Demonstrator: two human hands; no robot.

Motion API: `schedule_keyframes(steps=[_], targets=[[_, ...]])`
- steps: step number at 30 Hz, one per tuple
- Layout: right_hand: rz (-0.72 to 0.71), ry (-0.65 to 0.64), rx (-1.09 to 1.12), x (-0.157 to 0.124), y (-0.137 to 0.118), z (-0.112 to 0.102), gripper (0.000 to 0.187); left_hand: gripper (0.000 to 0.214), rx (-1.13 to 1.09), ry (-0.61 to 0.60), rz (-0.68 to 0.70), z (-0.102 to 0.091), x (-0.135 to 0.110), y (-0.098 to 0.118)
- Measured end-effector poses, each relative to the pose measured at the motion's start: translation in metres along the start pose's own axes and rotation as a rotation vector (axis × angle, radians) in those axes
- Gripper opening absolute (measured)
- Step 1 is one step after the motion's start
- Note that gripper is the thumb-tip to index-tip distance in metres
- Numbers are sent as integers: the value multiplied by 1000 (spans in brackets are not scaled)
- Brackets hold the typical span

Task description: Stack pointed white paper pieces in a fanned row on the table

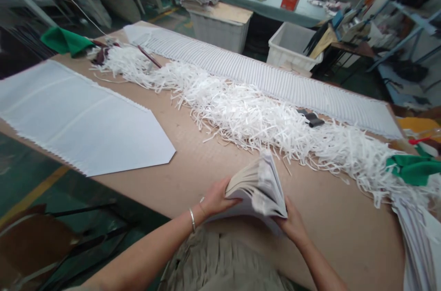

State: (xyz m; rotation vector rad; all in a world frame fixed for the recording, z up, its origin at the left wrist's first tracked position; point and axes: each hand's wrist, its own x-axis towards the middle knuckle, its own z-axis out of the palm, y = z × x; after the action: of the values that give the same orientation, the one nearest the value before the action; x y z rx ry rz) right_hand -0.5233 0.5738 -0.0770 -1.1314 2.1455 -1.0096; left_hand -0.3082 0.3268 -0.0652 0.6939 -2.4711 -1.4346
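Observation:
Close to my body, at the table's near edge, I hold a thick stack of white sheets (272,181), bent and fanned apart with its layers showing. My left hand (218,197) grips the stack's left side, thumb on one face. On the lower right corner, my right hand (292,220) is closed, its fingers partly hidden behind the sheets. Whether the sheets are cloth or paper, I cannot tell. Beyond them lies a long heap of thin white strips (241,112). To the left, overlapping white panels (113,130) with pointed ends lie flat.
The brown tabletop (193,153) carries a long row of overlapping white pieces (220,61) along its far edge. Green cloths (67,42) lie at both ends. A dark clip-like object (313,119) rests on the strips. White bins (292,45) stand beyond; a chair (37,245) is lower left.

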Motion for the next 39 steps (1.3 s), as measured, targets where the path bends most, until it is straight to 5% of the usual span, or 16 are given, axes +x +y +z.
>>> schedule_keyframes(steps=[12, 17, 21, 25, 28, 31, 35, 39], targets=[[-348, 126, -222, 305, 12, -11, 46, 59, 247, 317, -19, -79, 219, -61], [-374, 159, -211, 385, 22, -27, 49, 60, 338, 326, 45, -101, 305, -67], [-340, 235, -233, 405, 23, -37, 47, 61, 395, 312, 60, -109, 339, -52], [-372, 320, -300, 364, 13, -44, 63, 59, 364, 292, 84, -110, 313, -21], [-379, 335, -266, 298, -2, -44, 67, 62, 285, 259, 78, -111, 256, 3], [-147, 143, -107, 228, -20, -35, 64, 67, 206, 181, -48, -111, 185, 16], [294, -300, 195, 160, -47, 5, 63, 75, -47, -29, -307, -107, 97, -9], [488, -595, 470, 124, -76, 74, 63, 70, -278, -229, -576, -107, 34, -69]])
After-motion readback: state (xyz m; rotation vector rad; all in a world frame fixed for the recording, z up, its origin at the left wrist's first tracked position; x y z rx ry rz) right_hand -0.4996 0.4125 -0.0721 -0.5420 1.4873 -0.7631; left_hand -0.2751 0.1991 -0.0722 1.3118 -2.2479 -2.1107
